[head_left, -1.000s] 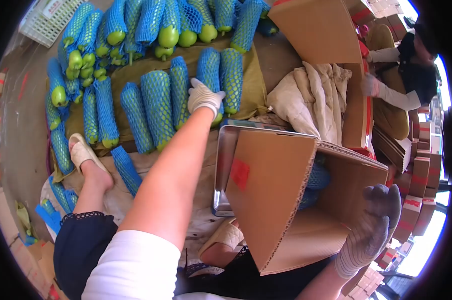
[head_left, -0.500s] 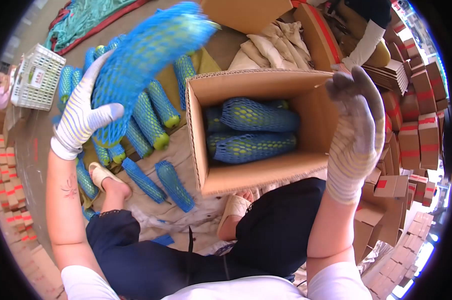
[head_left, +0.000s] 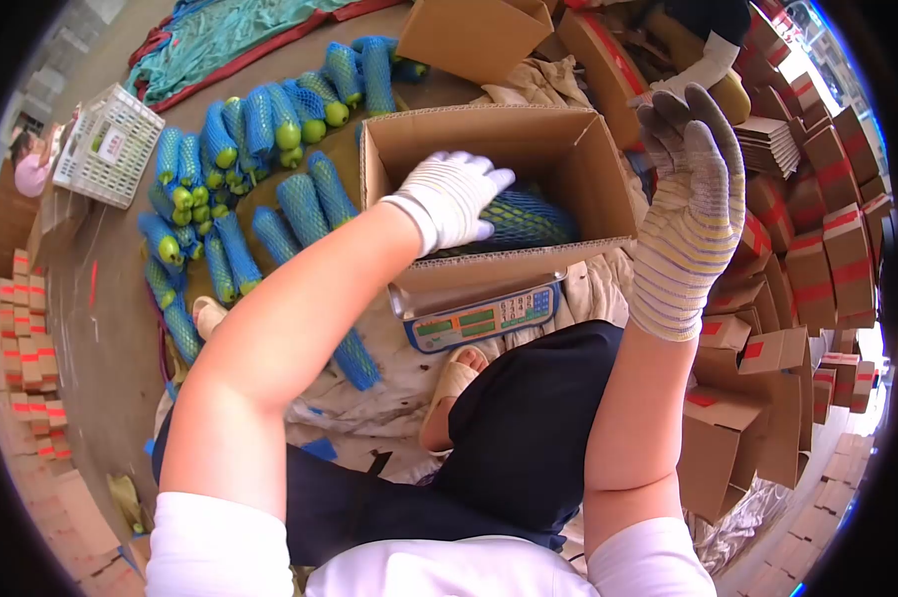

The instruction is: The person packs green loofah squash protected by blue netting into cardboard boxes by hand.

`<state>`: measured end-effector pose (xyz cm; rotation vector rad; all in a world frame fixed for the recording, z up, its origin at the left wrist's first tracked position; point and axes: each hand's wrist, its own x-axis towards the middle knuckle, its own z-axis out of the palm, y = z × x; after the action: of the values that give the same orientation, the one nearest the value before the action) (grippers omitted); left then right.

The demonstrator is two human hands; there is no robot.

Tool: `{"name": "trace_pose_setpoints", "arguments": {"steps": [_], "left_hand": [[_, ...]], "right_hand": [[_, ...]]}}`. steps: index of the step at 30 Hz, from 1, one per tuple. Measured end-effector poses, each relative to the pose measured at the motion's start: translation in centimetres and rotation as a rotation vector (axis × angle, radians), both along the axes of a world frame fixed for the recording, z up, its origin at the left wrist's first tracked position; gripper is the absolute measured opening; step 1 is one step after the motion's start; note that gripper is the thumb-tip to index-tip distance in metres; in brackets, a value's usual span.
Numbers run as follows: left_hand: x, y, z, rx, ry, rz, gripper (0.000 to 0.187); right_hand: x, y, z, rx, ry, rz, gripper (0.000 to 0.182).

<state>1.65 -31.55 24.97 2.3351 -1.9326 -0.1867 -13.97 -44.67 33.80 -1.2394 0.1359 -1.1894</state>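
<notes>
My left hand (head_left: 454,202), in a striped knit glove, reaches into the open cardboard box (head_left: 489,121). Its fingers are spread above a long green gourd (head_left: 531,221) in a blue foam net; whether the palm touches anything is hidden. The box wall and the hand cover most of what lies inside. Beneath the box stands a digital scale (head_left: 484,318) with green displays and a keypad. At the box's right side my right hand (head_left: 693,219), gloved too, is raised with straight fingers and holds nothing.
Several netted gourds (head_left: 255,119) lie in rows to the left, behind a white plastic crate (head_left: 108,146). Cardboard boxes (head_left: 827,259) are stacked at the right. A co-worker's sleeve (head_left: 708,65) shows at the upper right, near flattened cartons (head_left: 767,144).
My left hand has carried a netted gourd from the left over into the box and released it. The box appears shifted, with the scale now visible. My right hand stays raised beside it.
</notes>
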Motion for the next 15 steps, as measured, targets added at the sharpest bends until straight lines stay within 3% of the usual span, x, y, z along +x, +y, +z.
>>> {"name": "trace_pose_setpoints", "arguments": {"steps": [2,6,10,13,15], "left_hand": [[0.9,2.8,0.9,-0.269,0.006,-0.027,0.062],[0.6,11.4,5.9,-0.519,0.106,0.219,0.047],[-1.4,20.9,5.8,-0.426,0.269,0.499,0.045],[-2.8,26.4,4.6,-0.344,0.315,0.593,0.045],[-3.7,28.7,3.6,-0.201,0.457,0.714,0.045]], "right_hand": [[-0.2,-0.2,0.1,0.011,-0.012,0.021,0.033],[-0.9,-2.1,-0.9,-0.007,0.020,0.137,0.034],[-1.7,-4.4,-1.1,-0.069,0.037,0.553,0.039],[-1.5,-1.5,-1.8,-0.236,0.158,0.267,0.039],[-1.5,0.2,-0.9,-0.184,0.452,0.295,0.034]]}}
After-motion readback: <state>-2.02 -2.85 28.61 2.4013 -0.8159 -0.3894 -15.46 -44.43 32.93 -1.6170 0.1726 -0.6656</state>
